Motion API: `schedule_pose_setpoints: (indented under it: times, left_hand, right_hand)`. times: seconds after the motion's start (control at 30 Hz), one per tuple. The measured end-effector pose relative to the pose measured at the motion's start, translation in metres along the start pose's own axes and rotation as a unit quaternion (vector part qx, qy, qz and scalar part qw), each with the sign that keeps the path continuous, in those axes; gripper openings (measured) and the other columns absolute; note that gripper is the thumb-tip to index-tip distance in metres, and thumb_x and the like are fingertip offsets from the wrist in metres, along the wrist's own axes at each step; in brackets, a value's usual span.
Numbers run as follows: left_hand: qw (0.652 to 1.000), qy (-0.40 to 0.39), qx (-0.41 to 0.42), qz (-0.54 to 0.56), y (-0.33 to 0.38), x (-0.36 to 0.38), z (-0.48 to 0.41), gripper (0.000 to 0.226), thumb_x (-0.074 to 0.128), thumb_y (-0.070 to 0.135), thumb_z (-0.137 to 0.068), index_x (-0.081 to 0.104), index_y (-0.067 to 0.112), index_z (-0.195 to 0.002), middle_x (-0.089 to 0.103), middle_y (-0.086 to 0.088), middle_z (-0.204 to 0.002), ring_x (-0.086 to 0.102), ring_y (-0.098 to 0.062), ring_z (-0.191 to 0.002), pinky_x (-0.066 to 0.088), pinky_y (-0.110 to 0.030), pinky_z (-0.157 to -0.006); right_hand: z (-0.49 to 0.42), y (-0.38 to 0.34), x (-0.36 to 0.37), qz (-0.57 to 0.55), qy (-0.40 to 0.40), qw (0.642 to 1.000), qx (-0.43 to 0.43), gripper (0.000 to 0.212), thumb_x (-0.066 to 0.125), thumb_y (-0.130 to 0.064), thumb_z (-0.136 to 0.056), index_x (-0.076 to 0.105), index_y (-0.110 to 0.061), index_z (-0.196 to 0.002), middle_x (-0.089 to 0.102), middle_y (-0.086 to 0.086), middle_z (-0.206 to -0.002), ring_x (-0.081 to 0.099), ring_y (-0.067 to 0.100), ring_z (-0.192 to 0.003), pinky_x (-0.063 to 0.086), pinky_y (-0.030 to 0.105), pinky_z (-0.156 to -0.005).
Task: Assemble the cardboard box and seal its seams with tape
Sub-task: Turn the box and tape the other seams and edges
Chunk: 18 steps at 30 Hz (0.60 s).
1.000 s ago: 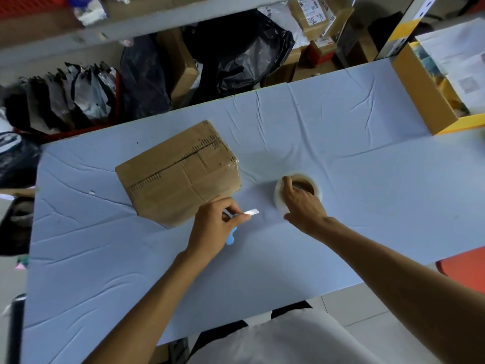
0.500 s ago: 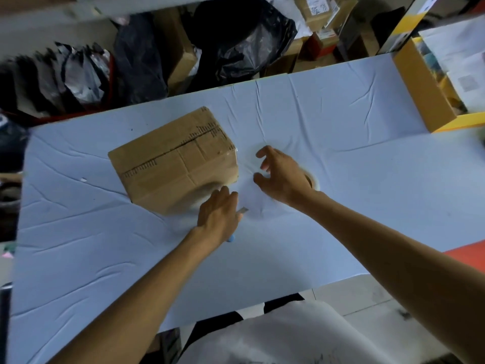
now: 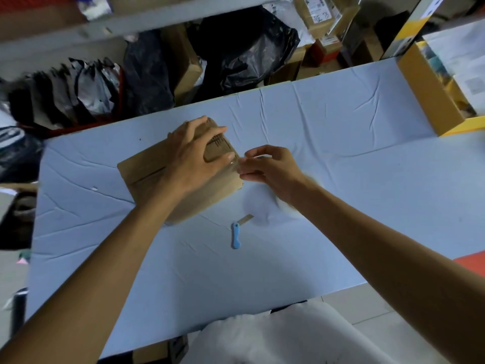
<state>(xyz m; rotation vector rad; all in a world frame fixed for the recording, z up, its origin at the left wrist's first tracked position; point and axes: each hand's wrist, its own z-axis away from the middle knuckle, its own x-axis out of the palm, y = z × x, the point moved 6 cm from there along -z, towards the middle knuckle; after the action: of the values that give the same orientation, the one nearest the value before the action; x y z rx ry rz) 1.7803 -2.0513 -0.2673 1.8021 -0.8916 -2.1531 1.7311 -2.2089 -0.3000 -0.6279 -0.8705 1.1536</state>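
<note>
You are looking down at a counter covered in wrinkled pale blue sheeting, with both of your bare arms reaching forward over it. A closed brown cardboard box lies on the counter, left of centre, turned at an angle. Your left hand rests flat on top of the box near its right end, fingers spread and curled over the far edge — pressing on it rather than gripping. Your right hand is just beside the box's right end, its fingertips nearly touching those of the left hand; thumb and fingers are drawn together as if pinching something thin and clear at the box's corner, though the blur makes it impossible to tell exactly what they hold. Under your right forearm a pale roll of tape sits on the counter, mostly hidden and blurred. Nearer to you, apart from both hands, a small blue-handled cutter lies on the sheeting with its short metal blade pointing up and to the right. At the counter's far right corner stands an open yellow box with papers in it. Beyond the far edge are black plastic bags and more cartons — all below a shelf.
</note>
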Motion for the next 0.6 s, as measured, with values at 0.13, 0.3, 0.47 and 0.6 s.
schedule_pose_setpoints:
  times: [0.13,0.3,0.47,0.6]
  left_hand:
    - [1.0,-0.004,-0.007,-0.018,-0.002,0.0,-0.004,0.073,0.048,0.075,-0.062,0.049,0.043,-0.127,0.022,0.007,-0.149,0.018,-0.022,-0.14,0.024,-0.056,-0.112]
    - [1.0,0.001,-0.005,-0.005,-0.005,0.005,-0.007,0.071,0.054,0.077,-0.061,0.049,0.042,-0.122,0.022,0.011,-0.141,0.025,-0.021,-0.137,0.029,-0.057,-0.109]
    - [1.0,0.013,0.005,-0.023,-0.004,0.006,-0.006,0.073,0.061,0.076,-0.059,0.048,0.041,-0.122,0.022,0.009,-0.139,0.027,-0.021,-0.134,0.028,-0.058,-0.108]
    - [0.998,0.03,0.017,-0.046,-0.002,0.006,-0.007,0.071,0.061,0.07,-0.058,0.049,0.037,-0.121,0.026,0.001,-0.139,0.028,-0.026,-0.133,0.027,-0.06,-0.107]
  right_hand:
    - [-0.003,0.005,-0.002,-0.006,0.013,1.0,0.021,0.035,0.077,0.001,-0.075,0.056,0.0,-0.103,0.064,0.011,-0.067,0.065,0.012,-0.057,0.053,0.017,-0.059]
    - [-0.005,0.005,-0.001,0.027,-0.003,1.0,0.01,0.025,0.076,-0.002,-0.077,0.059,-0.005,-0.095,0.063,0.014,-0.077,0.061,0.019,-0.071,0.054,0.019,-0.062]
    - [-0.008,0.014,-0.007,-0.036,-0.012,0.999,0.023,0.019,0.067,0.006,-0.081,0.059,-0.008,-0.09,0.067,0.005,-0.067,0.068,0.014,-0.065,0.058,0.027,-0.069]
    - [-0.013,0.019,-0.005,-0.064,0.006,0.998,0.015,0.019,0.067,0.009,-0.08,0.062,-0.008,-0.084,0.068,0.001,-0.06,0.067,0.013,-0.06,0.059,0.027,-0.069]
